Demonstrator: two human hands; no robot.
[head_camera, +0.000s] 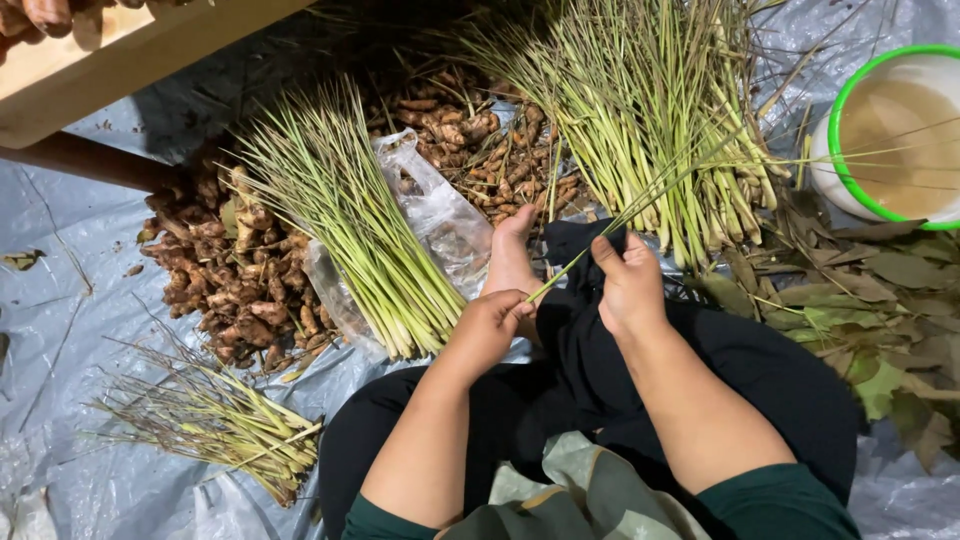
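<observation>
Lemongrass bundles (350, 230), ginger roots (235, 270) and a bucket (850, 190) crowd around; the tarp (60, 330) at left seems free.

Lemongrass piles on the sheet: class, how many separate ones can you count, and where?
3: a large pile at top centre, a fanned bundle left of the bare foot, and a small pile of trimmings at lower left. More may lie out of view.

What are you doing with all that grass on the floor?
A person sits on a grey plastic sheet and holds one lemongrass stalk in both hands: the left hand grips its base, the right hand pinches it higher up. Lemongrass bundles, brown roots and a bucket lie around.
</observation>
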